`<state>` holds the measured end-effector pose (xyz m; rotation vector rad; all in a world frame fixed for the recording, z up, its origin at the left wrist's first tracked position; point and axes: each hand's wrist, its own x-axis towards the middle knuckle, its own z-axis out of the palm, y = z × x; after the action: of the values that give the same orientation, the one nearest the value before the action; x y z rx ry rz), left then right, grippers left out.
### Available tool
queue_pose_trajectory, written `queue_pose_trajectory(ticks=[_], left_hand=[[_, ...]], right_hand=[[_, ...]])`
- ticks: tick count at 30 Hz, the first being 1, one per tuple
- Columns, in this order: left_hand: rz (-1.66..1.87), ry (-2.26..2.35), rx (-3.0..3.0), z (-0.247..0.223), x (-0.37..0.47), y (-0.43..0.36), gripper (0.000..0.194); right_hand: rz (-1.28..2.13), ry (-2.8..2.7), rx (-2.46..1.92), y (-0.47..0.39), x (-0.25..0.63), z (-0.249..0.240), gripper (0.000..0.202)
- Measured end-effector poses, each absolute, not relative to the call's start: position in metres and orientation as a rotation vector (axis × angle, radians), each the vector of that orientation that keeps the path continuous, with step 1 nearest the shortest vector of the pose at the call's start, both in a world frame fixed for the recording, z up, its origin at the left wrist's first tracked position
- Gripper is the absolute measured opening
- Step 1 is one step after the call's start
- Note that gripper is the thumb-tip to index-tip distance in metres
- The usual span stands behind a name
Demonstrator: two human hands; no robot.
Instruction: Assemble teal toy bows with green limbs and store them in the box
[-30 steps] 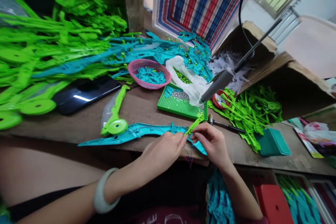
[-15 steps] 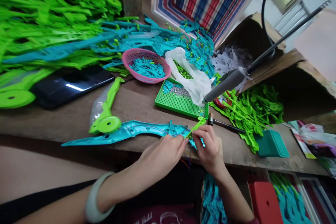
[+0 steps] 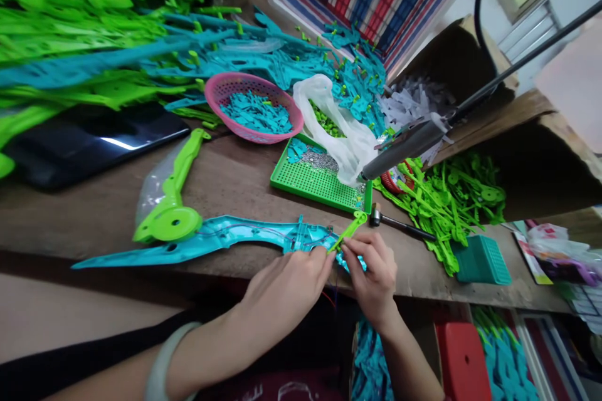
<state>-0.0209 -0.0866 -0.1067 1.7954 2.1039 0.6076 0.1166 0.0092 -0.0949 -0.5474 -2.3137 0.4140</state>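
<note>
A long blue plastic piece [image 3: 235, 235] lies along the table's front edge, with thin wires running in it. My left hand [image 3: 294, 276] is closed at its right end, pinching a small green part [image 3: 350, 230] that slants up to the right. My right hand [image 3: 372, 263] has its thumb and fingers pressed together by the lower end of that green part; what they hold is too small to make out. Red and blue wires hang below the hands. A green piece with a round disc and clear blade [image 3: 174, 222] rests at the blue piece's left part.
Behind the hands are a green perforated tray [image 3: 310, 191], a pink basket of blue bits [image 3: 251, 135] and a hammer [image 3: 404, 225]. A grey tool [image 3: 407, 145] hangs over the tray. Green and blue parts pile up behind, beside a black phone-like slab [image 3: 94, 141].
The view has shifted slightly, so things on the left sit further left. Both hands stay at the blue piece's right end, the right fingers bent a little closer to the green part.
</note>
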Motion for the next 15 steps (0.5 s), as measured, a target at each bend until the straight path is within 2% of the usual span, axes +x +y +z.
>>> queue_pose_trajectory(ticks=[3,7,12,15], left_hand=[[0.504,2.074,1.724,-0.103,-0.021,-0.086,0.038],[0.417,2.026,1.701,-0.095,-0.022,-0.086,0.032],[0.541,1.937,1.679,-0.099,-0.022,-0.087,0.033],[0.604,1.893,1.687,-0.106,-0.022,-0.084,0.035]], right_hand=[[0.532,-2.270,-0.590,0.011,0.118,-0.096,0.017],[0.968,-2.046,-0.759,0.012,0.118,-0.098,0.006],[1.707,-1.553,-0.915,0.010,0.117,-0.110,0.032],[1.845,-1.519,-0.923,0.008,0.120,-0.114,0.030]])
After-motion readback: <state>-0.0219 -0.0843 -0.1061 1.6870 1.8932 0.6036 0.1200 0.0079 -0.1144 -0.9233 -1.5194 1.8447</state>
